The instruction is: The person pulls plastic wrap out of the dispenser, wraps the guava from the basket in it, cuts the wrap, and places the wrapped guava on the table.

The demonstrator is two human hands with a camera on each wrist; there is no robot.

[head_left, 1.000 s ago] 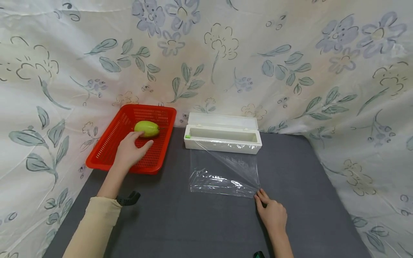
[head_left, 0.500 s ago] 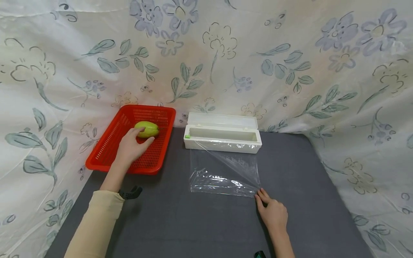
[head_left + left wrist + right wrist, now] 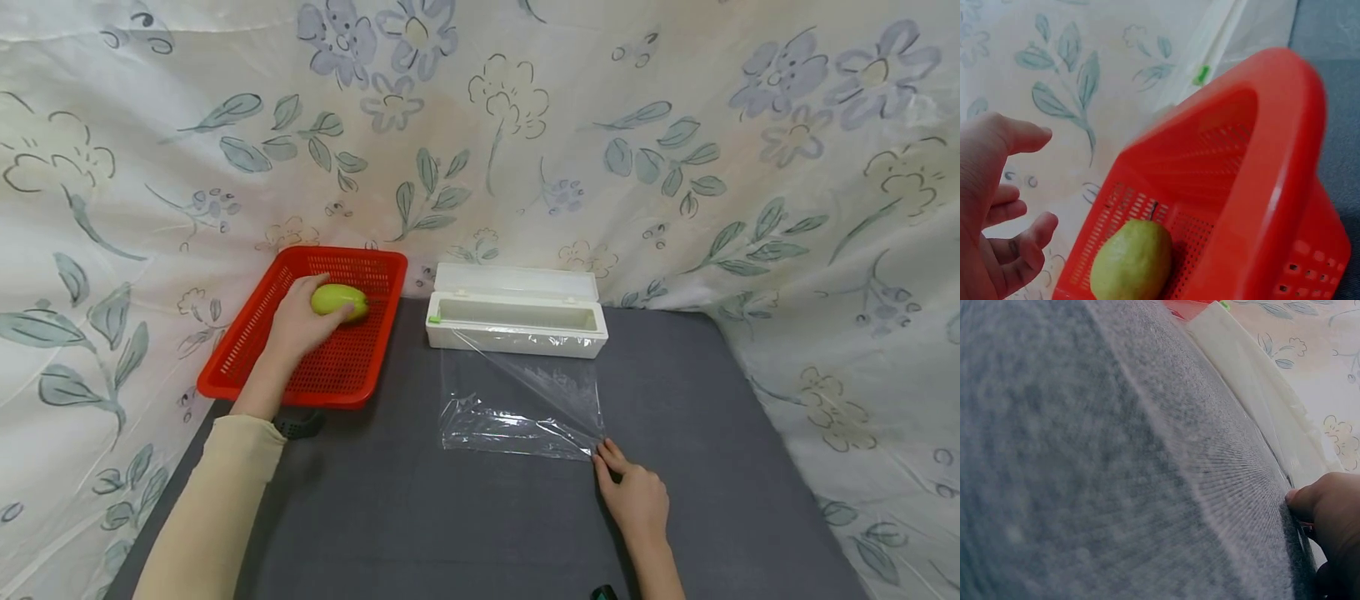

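Our right hand pinches the clear film at its near right corner; our left hand, grasping nothing, spans above the green fruit. On the desk, we find the red basket at the far left corner, the white box along the far edge. The fruit lies toward the basket's far edge. Since the earlier frame, our left hand has advanced farther over it.

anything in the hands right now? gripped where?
Right hand: clear film, pinched at its near right corner. Left hand: holds nothing, fingers apart from the green fruit in the wrist view.
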